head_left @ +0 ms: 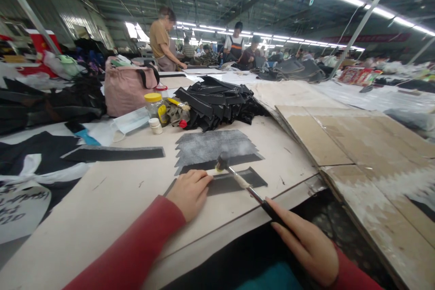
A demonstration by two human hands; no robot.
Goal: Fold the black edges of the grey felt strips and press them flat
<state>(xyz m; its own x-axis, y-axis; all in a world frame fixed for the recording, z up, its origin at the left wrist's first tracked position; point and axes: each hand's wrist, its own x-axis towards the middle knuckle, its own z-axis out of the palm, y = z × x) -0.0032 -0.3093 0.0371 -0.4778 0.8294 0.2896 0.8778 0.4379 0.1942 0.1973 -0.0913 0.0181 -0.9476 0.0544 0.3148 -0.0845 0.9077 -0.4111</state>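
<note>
My right hand (306, 240) is closed around the dark handle of a hammer (253, 192). The hammer's head is over the far edge of a dark fabric strip (238, 182), close to my left fingertips; whether it touches the strip I cannot tell. My left hand (192, 190) presses on the left part of this strip, its fingers held together, and covers some of it. Just beyond lie several grey-faced strips (217, 145), overlapped in a stepped row. A heap of dark cut pieces (217, 99) is farther back.
A yellow-lidded jar (156, 108), small white bottle (155, 126), yellow-handled brush (178, 103) and pink bag (127, 86) stand back left. One loose strip (115, 153) lies left. Cardboard sheets (340, 140) cover the right. A person (161, 38) works across the table.
</note>
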